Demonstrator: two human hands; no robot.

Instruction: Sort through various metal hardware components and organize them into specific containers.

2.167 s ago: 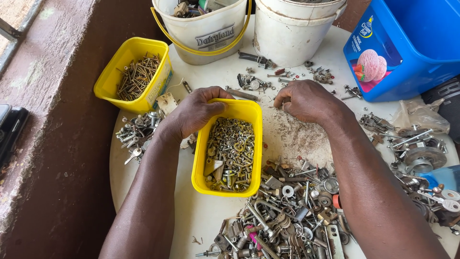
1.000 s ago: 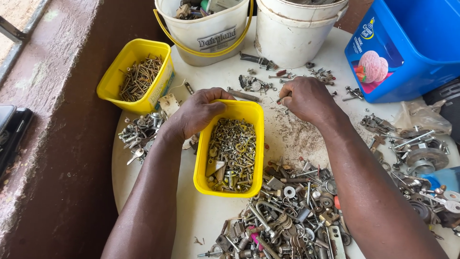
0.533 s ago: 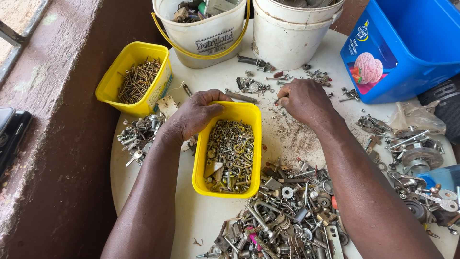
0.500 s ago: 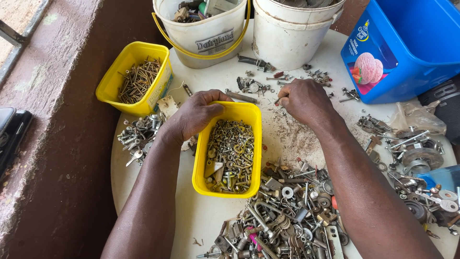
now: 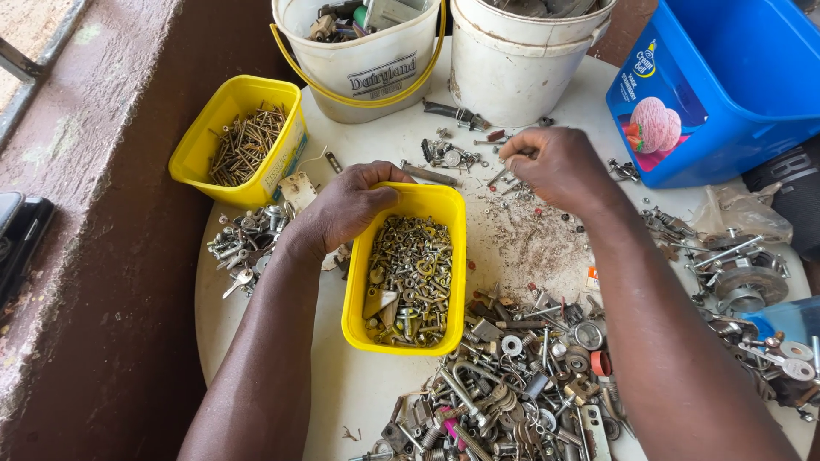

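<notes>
On table | left hand point(image 5: 346, 205) grips yellow tub point(image 5: 410, 333) | right hand point(image 5: 555, 166) pinches screw point(image 5: 502, 173)

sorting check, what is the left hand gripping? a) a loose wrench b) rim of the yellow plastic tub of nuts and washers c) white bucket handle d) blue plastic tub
b: the left hand curls over the far rim of the yellow plastic tub of nuts and washers.
</notes>
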